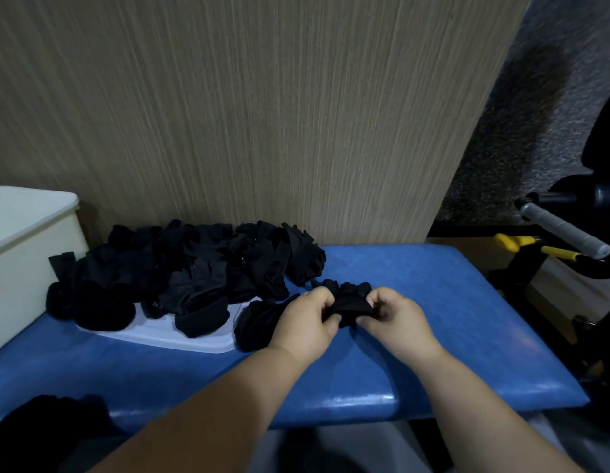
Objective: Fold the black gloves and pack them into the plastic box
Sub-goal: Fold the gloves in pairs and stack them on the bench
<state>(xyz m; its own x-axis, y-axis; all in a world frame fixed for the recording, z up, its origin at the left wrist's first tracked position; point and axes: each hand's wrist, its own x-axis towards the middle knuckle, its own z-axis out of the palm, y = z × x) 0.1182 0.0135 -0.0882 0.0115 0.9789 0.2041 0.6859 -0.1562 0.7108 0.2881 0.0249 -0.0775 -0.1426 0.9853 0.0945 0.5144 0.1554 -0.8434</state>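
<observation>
Bunching a black glove (351,303) between them, the left hand (308,317) and the right hand (395,319) work at centre frame, low over the blue bench (450,302). The fingers (325,302) of both hands are curled in and pinch the cloth from either side. The cloth is too dark to tell whether this is one glove or a pair.

The step in hand looks like the fold itself, with packing not yet begun. A rolled bundle (259,319) lies just beside the left hand. The pile of gloves (194,268) sits left of centre, partly on a flat white lid (180,339). The plastic box (23,250) stands at the left edge, well apart from the hands.

The next move likely calls for finishing the tuck so the bundle holds, then carrying it leftward over the pile to the box.
</observation>
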